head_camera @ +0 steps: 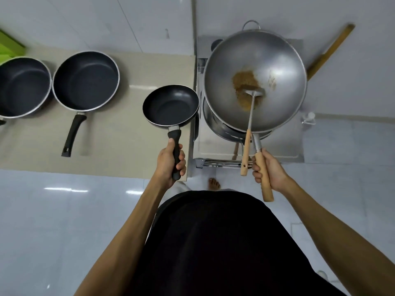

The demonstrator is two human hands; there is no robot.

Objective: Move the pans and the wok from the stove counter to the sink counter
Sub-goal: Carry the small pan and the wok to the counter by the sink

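My left hand (170, 161) grips the black handle of a small black frying pan (171, 105), held above the right end of the beige counter (128, 142). My right hand (268, 169) is closed around the wooden handle of a large steel wok (255, 82), which is over the stove (213, 150). A metal spatula (249, 116) with a wooden handle lies in the wok, on a brown rusty patch. Two larger dark pans rest on the counter: a medium pan (85, 80) with a black handle, and another pan (23, 86) at the far left, partly cut off.
A wooden stick (331, 50) leans on the wall behind the stove. A green object (8, 48) sits at the far left. A small clear item (308, 118) stands right of the wok. White tiled floor lies below, with a bare foot (214, 183) visible.
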